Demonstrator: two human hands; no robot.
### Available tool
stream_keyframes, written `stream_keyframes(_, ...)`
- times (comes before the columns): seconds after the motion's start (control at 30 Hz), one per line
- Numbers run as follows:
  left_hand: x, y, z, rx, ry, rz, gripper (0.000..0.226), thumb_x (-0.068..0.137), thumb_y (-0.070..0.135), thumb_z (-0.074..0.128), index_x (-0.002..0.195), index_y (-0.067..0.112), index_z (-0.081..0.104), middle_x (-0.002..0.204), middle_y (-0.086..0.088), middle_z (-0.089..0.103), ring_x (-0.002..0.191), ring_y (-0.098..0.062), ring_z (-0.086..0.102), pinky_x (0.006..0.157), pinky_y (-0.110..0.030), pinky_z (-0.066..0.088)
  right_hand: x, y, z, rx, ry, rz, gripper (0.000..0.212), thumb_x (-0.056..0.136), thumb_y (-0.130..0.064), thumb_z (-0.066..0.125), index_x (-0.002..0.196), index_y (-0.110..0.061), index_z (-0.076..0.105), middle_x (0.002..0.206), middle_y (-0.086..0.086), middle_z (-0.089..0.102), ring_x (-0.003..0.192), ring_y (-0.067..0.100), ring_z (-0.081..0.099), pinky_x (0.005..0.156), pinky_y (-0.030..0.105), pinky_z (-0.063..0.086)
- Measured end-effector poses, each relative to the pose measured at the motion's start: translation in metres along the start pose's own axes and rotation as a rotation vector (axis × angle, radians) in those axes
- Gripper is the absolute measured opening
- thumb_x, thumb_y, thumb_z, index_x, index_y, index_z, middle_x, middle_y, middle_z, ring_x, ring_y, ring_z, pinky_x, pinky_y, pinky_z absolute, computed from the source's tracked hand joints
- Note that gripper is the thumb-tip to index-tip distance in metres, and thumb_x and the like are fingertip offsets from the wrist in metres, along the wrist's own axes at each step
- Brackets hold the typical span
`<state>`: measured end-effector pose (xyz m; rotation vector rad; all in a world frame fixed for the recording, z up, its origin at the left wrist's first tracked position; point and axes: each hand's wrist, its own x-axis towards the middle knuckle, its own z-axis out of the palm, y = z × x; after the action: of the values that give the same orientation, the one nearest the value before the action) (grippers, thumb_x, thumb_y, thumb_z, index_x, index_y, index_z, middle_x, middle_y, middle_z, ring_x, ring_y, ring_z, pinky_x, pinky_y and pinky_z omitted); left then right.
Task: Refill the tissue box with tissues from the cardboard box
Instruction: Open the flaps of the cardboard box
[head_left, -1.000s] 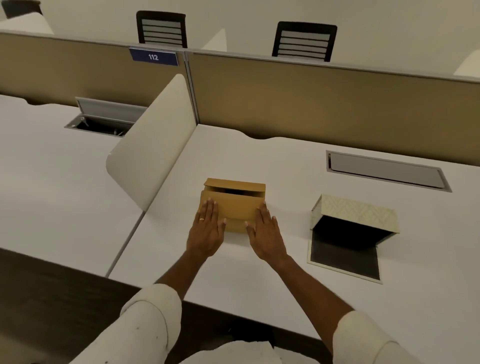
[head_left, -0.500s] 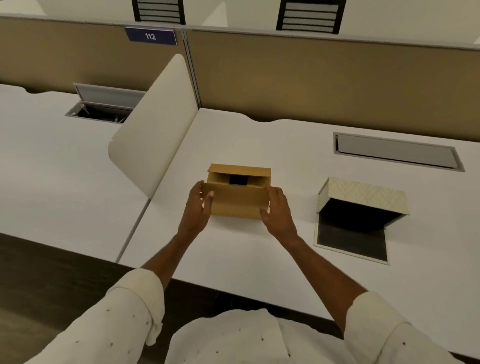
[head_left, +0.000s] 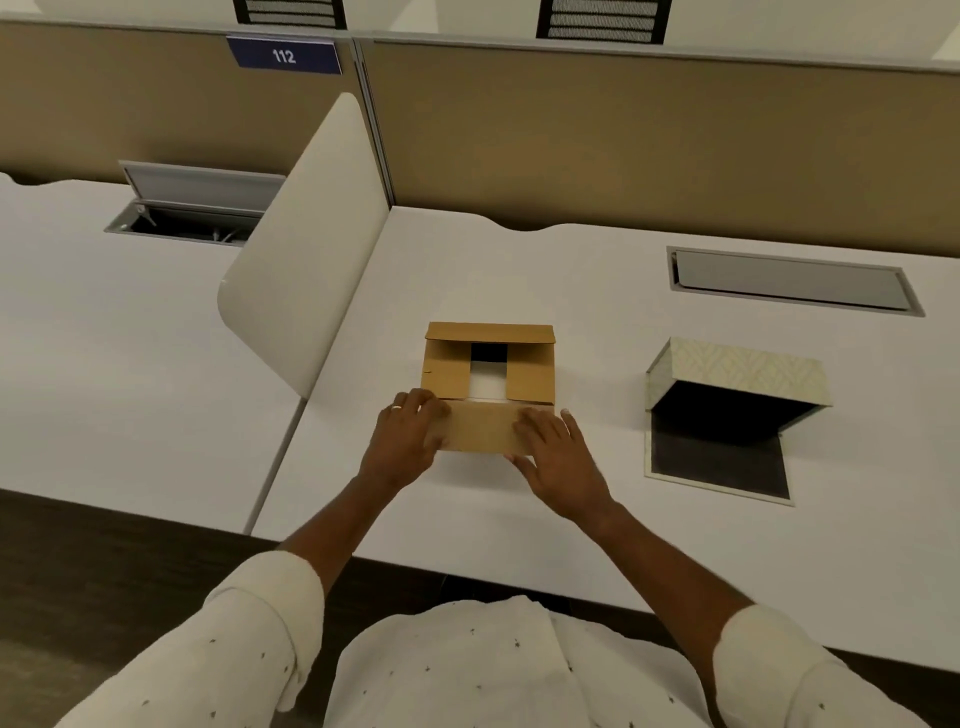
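Observation:
A small brown cardboard box (head_left: 441, 371) sits on the white desk (head_left: 467, 525) in front of me. Its far flap stands up, two side flaps lie inward, and white tissues (head_left: 487, 383) show in the gap between them. My left hand (head_left: 408, 434) and my right hand (head_left: 558, 457) press the near flap (head_left: 480, 427) down and outward, fingers spread flat on it. To the right stands the cream patterned tissue box (head_left: 743, 370), its cover tipped up over its dark open base (head_left: 719, 460); nothing is visible inside it.
A rounded white divider panel (head_left: 306, 260) rises left of the cardboard box. A closed cable hatch (head_left: 789, 280) lies at the back right, an open one (head_left: 192, 208) on the neighbouring desk. A tan partition wall (head_left: 623, 140) bounds the desk behind.
The near flap of the cardboard box has been folded down toward me by both hands, exposing the white tissues inside. The view has tilted further down.

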<state>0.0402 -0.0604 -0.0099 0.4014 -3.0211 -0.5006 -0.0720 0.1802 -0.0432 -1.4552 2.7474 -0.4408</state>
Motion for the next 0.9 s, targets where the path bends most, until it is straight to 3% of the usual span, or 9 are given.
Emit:
stream_keyframes(0.13,0.027,0.003,-0.012,0.333,-0.122,0.09,0.074,0.079,0.043,0.078,0.141,0.021,0.043,0.144,-0.006,0.048,0.128,-0.027,0.051,0.111,-0.045,0.033,0.038,0.003,-0.022,-0.11,0.015,-0.044,0.034,0.104,-0.026,0.046,0.134,-0.013,0.058,0.146,0.009,0.055,0.131,0.029,0.055,0.114,0.05,0.034)
stream_keyframes(0.2,0.042,0.01,-0.015,0.503,-0.211,0.194,0.089,0.079,0.045,0.077,0.15,0.017,0.032,0.156,-0.009,0.036,0.138,-0.029,0.043,0.117,-0.05,0.025,0.062,0.001,-0.034,-0.117,-0.087,-0.041,0.043,0.107,-0.025,0.042,0.147,-0.013,0.047,0.159,0.008,0.043,0.144,0.029,0.042,0.111,0.049,0.038)
stream_keyframes(0.3,0.063,0.018,-0.019,0.745,-0.302,0.366,0.102,0.08,0.048,0.076,0.157,0.014,0.019,0.167,-0.011,0.016,0.153,-0.033,0.017,0.122,-0.056,0.01,0.098,-0.005,-0.041,-0.243,-0.282,-0.103,0.049,0.11,-0.029,0.032,0.157,-0.015,0.035,0.168,0.003,0.028,0.157,0.027,0.016,0.121,0.055,0.023)
stream_keyframes(0.4,0.078,0.025,-0.026,0.905,-0.364,0.467,0.105,0.072,0.057,0.079,0.153,0.014,0.029,0.162,-0.011,0.03,0.153,-0.035,0.016,0.122,-0.059,0.001,0.119,-0.006,-0.049,-0.418,-0.379,-0.227,0.042,0.109,-0.033,0.035,0.133,-0.015,0.064,0.149,0.006,0.055,0.148,0.029,0.034,0.123,0.052,0.02)
stream_keyframes(0.53,0.085,0.018,-0.036,0.872,-0.327,0.464,0.103,0.066,0.071,0.076,0.144,0.012,0.043,0.154,-0.012,0.04,0.147,-0.034,0.028,0.124,-0.053,0.007,0.135,-0.004,-0.064,-0.45,-0.365,-0.357,0.035,0.105,-0.033,0.05,0.119,-0.009,0.071,0.123,0.011,0.071,0.121,0.028,0.061,0.114,0.042,0.04)
stream_keyframes(0.63,0.091,0.003,-0.045,0.79,-0.217,0.542,0.102,0.066,0.075,0.07,0.137,0.006,0.05,0.148,-0.016,0.045,0.145,-0.036,0.031,0.125,-0.051,0.009,0.144,-0.001,-0.082,-0.434,-0.312,-0.34,0.034,0.102,-0.036,0.057,0.108,-0.008,0.075,0.106,0.009,0.075,0.095,0.026,0.07,0.083,0.038,0.058)
stream_keyframes(0.7,0.095,-0.004,-0.052,0.733,-0.126,0.581,0.101,0.068,0.085,0.058,0.124,0.001,0.057,0.133,-0.017,0.056,0.136,-0.037,0.042,0.125,-0.051,0.018,0.147,0.007,-0.091,-0.516,-0.264,-0.307,0.033,0.099,-0.039,0.061,0.089,-0.012,0.078,0.086,0.006,0.075,0.076,0.025,0.071,0.059,0.032,0.048)
stream_keyframes(0.77,0.1,-0.01,-0.059,0.672,-0.038,0.57,0.097,0.075,0.089,0.041,0.111,0.002,0.062,0.117,-0.015,0.062,0.122,-0.035,0.051,0.123,-0.049,0.023,0.15,0.014,-0.1,-0.575,-0.252,-0.192,0.034,0.097,-0.04,0.064,0.077,-0.014,0.074,0.075,0.004,0.073,0.066,0.026,0.07,0.054,0.03,0.038)
stream_keyframes(0.9,0.113,-0.019,-0.072,0.698,0.006,0.522,0.067,0.093,0.068,0.038,0.1,0.006,0.064,0.102,-0.014,0.069,0.105,-0.033,0.059,0.118,-0.048,0.031,0.152,0.028,-0.104,-0.535,-0.279,-0.072,0.031,0.089,-0.031,0.075,0.11,-0.012,0.065,0.098,0.008,0.075,0.082,0.03,0.072,0.063,0.034,0.044)
